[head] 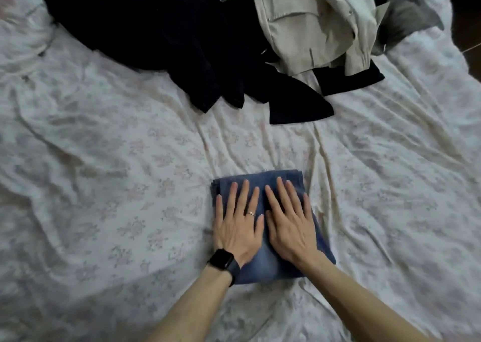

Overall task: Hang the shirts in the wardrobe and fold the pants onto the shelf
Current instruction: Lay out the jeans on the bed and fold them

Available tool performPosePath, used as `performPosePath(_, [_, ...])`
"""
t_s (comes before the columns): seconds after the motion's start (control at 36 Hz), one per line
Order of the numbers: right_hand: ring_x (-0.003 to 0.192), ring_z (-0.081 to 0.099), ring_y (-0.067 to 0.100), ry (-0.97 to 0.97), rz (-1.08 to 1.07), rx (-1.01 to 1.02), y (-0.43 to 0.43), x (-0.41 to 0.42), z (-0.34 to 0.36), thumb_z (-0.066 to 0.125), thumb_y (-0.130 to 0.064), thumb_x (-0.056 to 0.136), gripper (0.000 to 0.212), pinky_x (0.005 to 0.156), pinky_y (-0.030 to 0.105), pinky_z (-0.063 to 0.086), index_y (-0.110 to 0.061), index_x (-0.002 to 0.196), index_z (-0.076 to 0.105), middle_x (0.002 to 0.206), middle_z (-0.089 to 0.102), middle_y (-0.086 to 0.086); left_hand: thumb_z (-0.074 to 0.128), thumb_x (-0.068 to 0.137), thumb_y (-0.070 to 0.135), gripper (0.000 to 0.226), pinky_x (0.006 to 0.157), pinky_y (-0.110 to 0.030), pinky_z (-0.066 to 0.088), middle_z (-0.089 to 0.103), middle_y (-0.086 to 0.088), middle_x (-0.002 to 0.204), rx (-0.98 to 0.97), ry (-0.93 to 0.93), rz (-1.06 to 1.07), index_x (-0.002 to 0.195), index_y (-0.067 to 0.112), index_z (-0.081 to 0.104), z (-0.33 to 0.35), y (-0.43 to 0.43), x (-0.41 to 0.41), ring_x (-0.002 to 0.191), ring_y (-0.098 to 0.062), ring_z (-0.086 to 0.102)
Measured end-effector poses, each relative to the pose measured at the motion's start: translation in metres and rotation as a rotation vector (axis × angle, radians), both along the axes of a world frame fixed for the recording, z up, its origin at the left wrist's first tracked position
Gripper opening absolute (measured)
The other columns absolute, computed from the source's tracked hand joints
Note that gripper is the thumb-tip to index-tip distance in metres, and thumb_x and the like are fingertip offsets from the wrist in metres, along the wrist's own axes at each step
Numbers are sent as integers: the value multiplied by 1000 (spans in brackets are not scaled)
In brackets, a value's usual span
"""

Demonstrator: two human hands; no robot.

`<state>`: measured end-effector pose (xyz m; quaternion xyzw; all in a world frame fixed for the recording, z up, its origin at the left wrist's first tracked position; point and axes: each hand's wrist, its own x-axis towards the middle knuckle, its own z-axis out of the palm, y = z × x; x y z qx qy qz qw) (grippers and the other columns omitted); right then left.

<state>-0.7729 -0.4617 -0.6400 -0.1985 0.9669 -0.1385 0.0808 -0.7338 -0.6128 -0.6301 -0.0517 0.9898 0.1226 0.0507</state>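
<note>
Both the left hand and right hand pressed flat, fingers spread, on folded blue denim pants lying on the floral-sheeted bed, seemingly finishing the fold; lifting them to the shelf likely came next.

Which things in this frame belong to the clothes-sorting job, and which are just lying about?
Job: folded jeans, pressed flat by left hand and right hand; dark clothes pile; beige garment; grey garment.
Incidental: floral bedsheet; wristwatch and ring on the left hand.
</note>
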Motion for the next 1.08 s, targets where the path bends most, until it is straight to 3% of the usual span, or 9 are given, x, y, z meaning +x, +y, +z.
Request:
performPosePath(0.11, [156, -7, 18, -123, 8, 114, 2, -4, -26, 22, -51, 104, 60, 123, 56, 2, -39, 161, 4, 170, -4, -4, 15, 98, 56, 66, 123, -56, 0, -4, 4, 167, -83, -183, -30, 160, 32, 13, -24, -4, -5, 153, -31, -6])
performPosePath(0.31, [157, -5, 21, -121, -45, 105, 10, -7, -54, 28, -63, 100, 65, 123, 54, -3, -45, 159, 8, 170, -3, -5, 22, 98, 60, 68, 120, -64, 6, 5, 2, 169, -94, -124, -12, 160, 33, 12, -56, -7, -2, 155, -34, 1])
performPosePath(0.47, [155, -12, 12, -227, -204, 7, 31, -12, -63, 24, -78, 94, 75, 125, 39, -1, -49, 157, -4, 169, -13, -7, 32, 97, 59, 71, 122, -59, 4, 5, 2, 169, -92, -119, -41, 161, 32, 12, -66, -11, 3, 154, -35, 1])
performPosePath(0.67, [157, 1, 25, -184, -238, 197, 31, -3, -12, 32, -62, 98, 72, 122, 56, -6, -37, 161, 8, 170, 3, 8, 37, 94, 56, 69, 119, -62, 16, 29, -10, 163, -139, -209, -82, 154, 23, 38, -29, -10, -12, 149, -44, 21])
performPosePath(0.81, [128, 49, 28, -199, -668, -200, 29, 75, 43, 65, -39, 86, 58, 104, 46, 44, -16, 138, 54, 139, 52, 9, 65, 87, 45, 67, 114, -58, 29, 43, -18, 151, -118, -98, -211, 144, 14, 51, 4, -23, -57, 141, -42, 36])
performPosePath(0.89, [111, 55, 23, -526, -1152, -504, 28, 112, 49, 77, -33, 84, 43, 94, 36, 45, -18, 117, 53, 122, 54, 5, 56, 92, 47, 71, 110, -47, 36, 48, -14, 144, -20, -346, -210, 151, 14, 36, 13, -19, -99, 134, -34, 42])
performPosePath(0.94, [100, 61, 22, -729, -1418, -691, 27, 125, 47, 80, -35, 83, 42, 93, 41, 49, -18, 107, 49, 114, 61, 6, 59, 91, 43, 57, 95, -45, 51, 60, -11, 130, 138, -549, -136, 139, 15, 50, 15, -17, -120, 116, -33, 57])
performPosePath(1.0, [96, 64, 21, -879, -1479, -808, 23, 132, 42, 81, -40, 83, 47, 94, 47, 52, -18, 108, 48, 107, 65, 4, 66, 84, 37, 33, 72, -43, 56, 66, -4, 102, 243, -631, -86, 110, 16, 63, 13, -15, -135, 91, -28, 64])
performPosePath(1.08, [93, 67, 13, -931, -1430, -968, 14, 125, 31, 82, -39, 82, 55, 85, 37, 56, -13, 119, 51, 111, 70, 4, 73, 76, 44, 35, 59, -34, 44, 61, 1, 88, 212, -689, -44, 95, 19, 59, 11, -19, -149, 76, -18, 57])
